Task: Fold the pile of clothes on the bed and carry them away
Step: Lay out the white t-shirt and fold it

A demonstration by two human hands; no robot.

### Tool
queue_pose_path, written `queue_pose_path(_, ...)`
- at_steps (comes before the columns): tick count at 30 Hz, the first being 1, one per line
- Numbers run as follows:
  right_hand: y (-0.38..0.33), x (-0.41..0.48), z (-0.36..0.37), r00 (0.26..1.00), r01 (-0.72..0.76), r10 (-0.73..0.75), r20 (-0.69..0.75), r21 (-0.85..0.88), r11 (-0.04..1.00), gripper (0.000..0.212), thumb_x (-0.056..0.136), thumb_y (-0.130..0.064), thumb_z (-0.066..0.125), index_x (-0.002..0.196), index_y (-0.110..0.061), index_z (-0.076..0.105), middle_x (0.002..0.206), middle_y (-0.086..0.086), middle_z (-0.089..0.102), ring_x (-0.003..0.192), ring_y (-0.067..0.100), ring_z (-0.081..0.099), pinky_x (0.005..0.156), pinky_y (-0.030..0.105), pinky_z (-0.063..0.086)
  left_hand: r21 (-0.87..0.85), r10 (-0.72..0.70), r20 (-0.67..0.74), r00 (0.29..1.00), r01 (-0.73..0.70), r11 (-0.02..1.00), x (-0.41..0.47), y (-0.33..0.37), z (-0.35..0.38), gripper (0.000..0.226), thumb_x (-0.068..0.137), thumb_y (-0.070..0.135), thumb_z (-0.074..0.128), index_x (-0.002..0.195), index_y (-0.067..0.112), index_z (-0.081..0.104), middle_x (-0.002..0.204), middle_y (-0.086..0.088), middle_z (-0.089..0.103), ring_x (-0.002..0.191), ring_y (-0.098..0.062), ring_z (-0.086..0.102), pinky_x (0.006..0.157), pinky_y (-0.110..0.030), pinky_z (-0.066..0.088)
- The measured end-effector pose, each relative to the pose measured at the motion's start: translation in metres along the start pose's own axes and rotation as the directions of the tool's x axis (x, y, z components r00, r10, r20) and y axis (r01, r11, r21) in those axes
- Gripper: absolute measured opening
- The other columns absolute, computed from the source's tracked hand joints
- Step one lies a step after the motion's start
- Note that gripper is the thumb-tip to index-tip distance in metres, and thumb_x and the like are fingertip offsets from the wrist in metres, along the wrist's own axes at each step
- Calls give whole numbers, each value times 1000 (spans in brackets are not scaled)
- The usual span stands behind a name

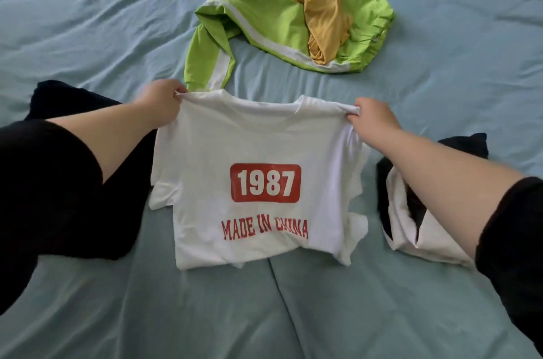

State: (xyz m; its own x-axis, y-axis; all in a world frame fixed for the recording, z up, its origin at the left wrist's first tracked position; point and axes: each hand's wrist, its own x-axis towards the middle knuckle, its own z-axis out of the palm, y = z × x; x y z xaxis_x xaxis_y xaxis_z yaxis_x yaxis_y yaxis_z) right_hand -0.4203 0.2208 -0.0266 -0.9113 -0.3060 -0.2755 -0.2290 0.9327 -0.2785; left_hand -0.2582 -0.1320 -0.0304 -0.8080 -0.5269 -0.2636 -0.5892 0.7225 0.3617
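A white T-shirt (258, 138) with a red "1987" patch and red lettering lies partly folded in the middle of the bed, print side up. My left hand (160, 100) pinches its left shoulder corner. My right hand (373, 116) pinches the right shoulder corner. The shirt's sleeves are tucked underneath at both sides. Beyond it lies a crumpled green garment (264, 15) with white stripes, and a yellow garment (326, 21) sits on top of that.
A black garment (73, 100) lies at the left under my forearm. A folded black-and-white garment (423, 226) sits at the right, partly under my right arm. The light blue bedsheet (293, 308) is wrinkled, with a seam running toward the near edge.
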Motion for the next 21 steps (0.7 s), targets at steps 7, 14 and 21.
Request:
queue_pose_path(7,-14,22,-1,997,-59,47,68,185,981,73,88,-15,63,150,-11,25,154,14,25,140,26,29,109,30,28,-60,-44,32,999,46,997,20,18,16,58,91,3,48,147,16,37,146,-19,39,131,-37,41,104,-42,38)
queue_pose_path(14,54,-115,87,937,-304,181,297,446,842,95,72,-67,64,148,-21,30,149,-2,40,136,17,40,104,29,32,-381,-504,191,843,536,753,-155,-16,128,103,79,58,67,152,11,13,156,-17,19,143,-35,18,116,-48,19)
queue_pose_path(21,67,-147,122,954,-298,259,149,407,863,39,76,-23,75,109,-11,60,105,6,63,95,25,60,81,35,46,-606,-519,285,806,571,554,-228,-11,161,64,74,43,80,125,17,51,123,-2,57,116,-24,53,98,-41,46)
